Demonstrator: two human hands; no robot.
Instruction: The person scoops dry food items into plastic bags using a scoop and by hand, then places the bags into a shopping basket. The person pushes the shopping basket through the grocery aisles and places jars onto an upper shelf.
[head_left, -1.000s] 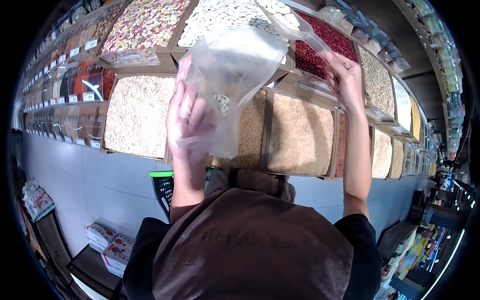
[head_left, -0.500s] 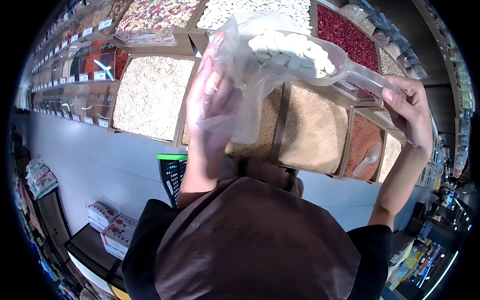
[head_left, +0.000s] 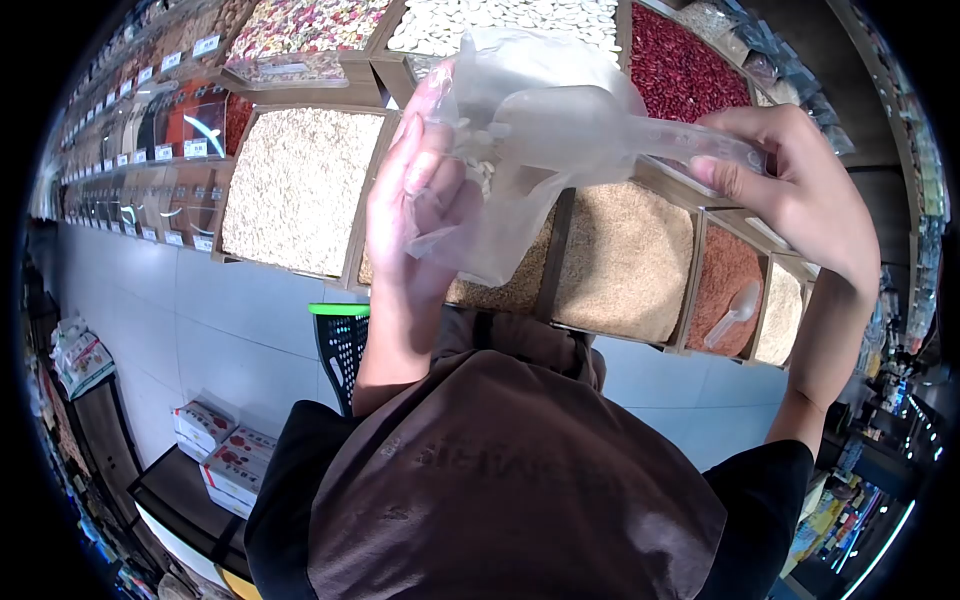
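My left hand (head_left: 425, 180) is closed on a clear plastic bag (head_left: 515, 225), holding it up with its mouth to the right. White beans (head_left: 480, 160) show through the bag near my fingers. My right hand (head_left: 790, 180) grips the handle of a translucent plastic scoop (head_left: 565, 120). The scoop's bowl is inside the bag, tipped over with its underside up. Whether any beans are still in the bowl is hidden.
Behind the bag is a bin of large white beans (head_left: 500, 25), beside red kidney beans (head_left: 685, 70). Nearer stand bins of pale flakes (head_left: 300, 190), tan grain (head_left: 625, 265) and reddish grain (head_left: 725, 270) with another scoop (head_left: 735, 312). A green-rimmed basket (head_left: 340, 310) is below.
My right hand has moved left and turned the scoop over, its bowl now within the bag. The white beans have gone from the scoop down into the bag. My left hand stays nearly still.
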